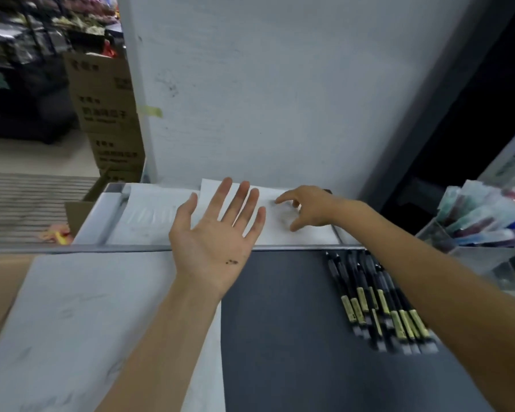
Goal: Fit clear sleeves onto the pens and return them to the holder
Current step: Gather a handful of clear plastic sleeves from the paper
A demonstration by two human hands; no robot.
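Several black pens with gold bands lie side by side on the dark mat, partly under my right forearm. My left hand hovers palm up with straight, spread fingers and holds nothing. My right hand reaches over the white sheets at the back of the table, fingers spread and bent down toward a blurred, clear patch on the paper. Whether that patch is a sleeve is unclear. A clear holder with sleeved pens stands at the right.
A white wall panel rises directly behind the table. Cardboard boxes stack at the back left. A metal rail runs across the table. A pale sheet covers the near left.
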